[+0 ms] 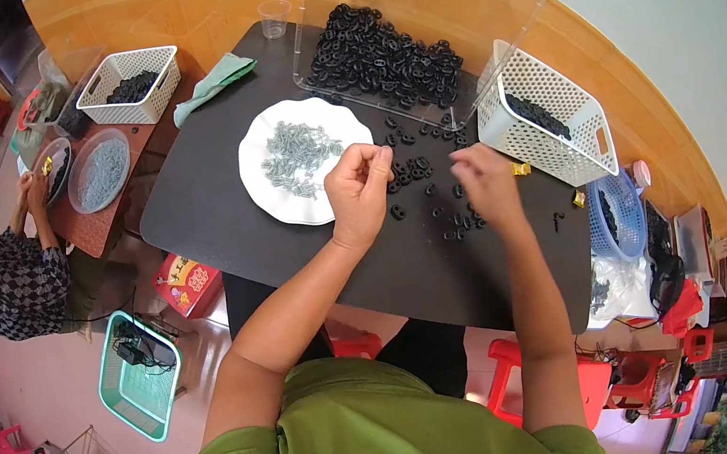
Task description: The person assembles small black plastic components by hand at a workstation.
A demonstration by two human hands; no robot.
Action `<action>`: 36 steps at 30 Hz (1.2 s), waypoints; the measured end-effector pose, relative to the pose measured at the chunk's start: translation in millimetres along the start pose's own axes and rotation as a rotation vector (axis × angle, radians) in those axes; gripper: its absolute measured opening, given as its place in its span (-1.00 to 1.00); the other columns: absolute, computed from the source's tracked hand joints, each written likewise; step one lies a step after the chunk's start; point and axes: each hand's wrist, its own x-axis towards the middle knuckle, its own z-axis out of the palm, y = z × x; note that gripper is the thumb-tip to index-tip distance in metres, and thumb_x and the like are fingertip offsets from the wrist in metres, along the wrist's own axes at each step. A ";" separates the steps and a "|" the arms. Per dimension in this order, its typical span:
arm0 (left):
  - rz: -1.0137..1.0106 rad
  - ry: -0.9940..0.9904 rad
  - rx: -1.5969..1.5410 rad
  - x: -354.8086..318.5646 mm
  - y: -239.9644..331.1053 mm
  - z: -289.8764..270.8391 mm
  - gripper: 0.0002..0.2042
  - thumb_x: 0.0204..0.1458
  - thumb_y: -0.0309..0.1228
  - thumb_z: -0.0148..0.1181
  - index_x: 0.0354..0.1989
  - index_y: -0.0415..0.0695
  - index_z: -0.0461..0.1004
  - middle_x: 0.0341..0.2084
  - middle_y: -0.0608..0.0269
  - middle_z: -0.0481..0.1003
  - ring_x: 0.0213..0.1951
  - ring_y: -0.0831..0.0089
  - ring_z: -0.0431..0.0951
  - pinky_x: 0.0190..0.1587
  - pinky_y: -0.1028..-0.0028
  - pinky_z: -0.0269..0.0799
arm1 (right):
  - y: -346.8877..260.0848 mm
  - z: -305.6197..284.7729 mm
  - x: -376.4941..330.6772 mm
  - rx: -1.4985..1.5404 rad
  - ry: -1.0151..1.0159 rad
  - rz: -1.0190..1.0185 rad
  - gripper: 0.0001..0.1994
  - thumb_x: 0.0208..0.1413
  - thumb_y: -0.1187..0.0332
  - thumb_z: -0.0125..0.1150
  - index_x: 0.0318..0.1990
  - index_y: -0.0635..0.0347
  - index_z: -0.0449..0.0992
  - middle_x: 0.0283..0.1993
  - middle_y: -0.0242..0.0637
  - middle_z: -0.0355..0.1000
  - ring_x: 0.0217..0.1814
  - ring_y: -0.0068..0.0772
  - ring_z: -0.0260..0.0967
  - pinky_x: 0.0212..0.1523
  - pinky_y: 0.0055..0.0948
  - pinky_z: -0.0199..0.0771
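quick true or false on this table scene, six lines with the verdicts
1. A green cloth lies left of the clear bin. True.
2. The bin holds white pieces. False: its pieces are black.
3. The left hand is nearer the plate than the right hand. True.
4. The plate is blue. False: it is white.
5. A clear cup stands beyond the plate. True.
6. The right hand is over the plate. False: it is right of it.

That white wavy-rimmed plate mid-frame looks glossy, thin silvery slivers kinda metallic, small black upper-centre pieces smooth plastic.
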 end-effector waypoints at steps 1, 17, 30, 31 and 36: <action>0.007 0.021 0.011 0.4 1.6 0.9 -0.85 0.05 -0.44 0.06 -0.51 -0.23 0.37 -0.70 0.45 0.34 -0.63 0.79 0.25 -0.59 0.73 0.15 | 2.2 8.5 -0.5 0.000 0.007 0.004 -0.89 -0.11 0.50 0.12 -0.37 0.30 0.46 -0.48 -0.25 0.35 -0.51 -0.41 0.31 -0.48 -0.49 0.31; 0.025 -0.030 0.104 0.3 0.2 0.5 -0.85 0.06 -0.46 0.03 -0.51 -0.24 0.38 -0.72 0.43 0.35 -0.64 0.76 0.28 -0.59 0.70 0.18 | 12.9 26.8 13.7 -0.206 -0.276 0.256 -0.85 -0.26 0.47 0.27 -0.51 0.24 0.41 -0.48 -0.25 0.32 -0.42 -0.23 0.35 -0.40 -0.31 0.30; -0.491 -0.640 -0.027 -1.0 2.7 3.1 -0.83 0.07 -0.42 0.02 -0.54 -0.18 0.38 -0.70 0.43 0.36 -0.66 0.75 0.23 -0.63 0.70 0.10 | -32.9 8.7 -24.7 0.568 0.079 -0.050 -0.87 -0.15 0.72 0.11 -0.42 0.34 0.39 -0.32 -0.23 0.34 -0.45 -0.55 0.35 -0.45 -0.62 0.42; -0.517 -0.641 -0.069 -1.9 1.6 4.0 -0.84 0.07 -0.42 0.02 -0.52 -0.17 0.38 -0.69 0.41 0.37 -0.68 0.75 0.18 -0.65 0.71 0.05 | -35.0 6.9 -24.0 0.448 0.073 -0.116 -0.86 -0.16 0.72 0.12 -0.42 0.33 0.39 -0.32 -0.23 0.34 -0.43 -0.54 0.35 -0.44 -0.61 0.41; -0.617 -0.633 -0.199 -1.1 4.6 3.8 -0.89 0.07 -0.43 0.03 -0.47 -0.16 0.38 -0.67 0.41 0.38 -0.67 0.77 0.19 -0.65 0.75 0.05 | -32.9 7.7 -26.2 0.290 0.090 -0.231 -0.84 -0.19 0.72 0.14 -0.41 0.30 0.39 -0.31 -0.21 0.34 -0.38 -0.52 0.34 -0.43 -0.61 0.39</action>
